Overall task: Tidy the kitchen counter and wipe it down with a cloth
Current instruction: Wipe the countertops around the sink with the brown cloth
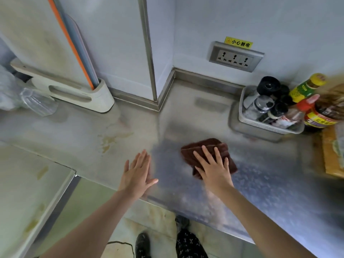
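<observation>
A folded dark brown cloth [202,148] lies flat on the steel counter [260,174], near its front edge. My right hand [214,168] presses down on the cloth with fingers spread, covering its near half. My left hand [138,174] rests flat and open on the counter just left of the cloth, holding nothing. A yellowish stain [109,140] marks the counter to the left of both hands.
A white basket [268,125] of spice bottles stands at the back right, with sauce bottles [322,112] beside it. A cutting-board rack [78,92] and a clear glass [40,102] sit at the back left. A wall socket [235,56] is above the counter.
</observation>
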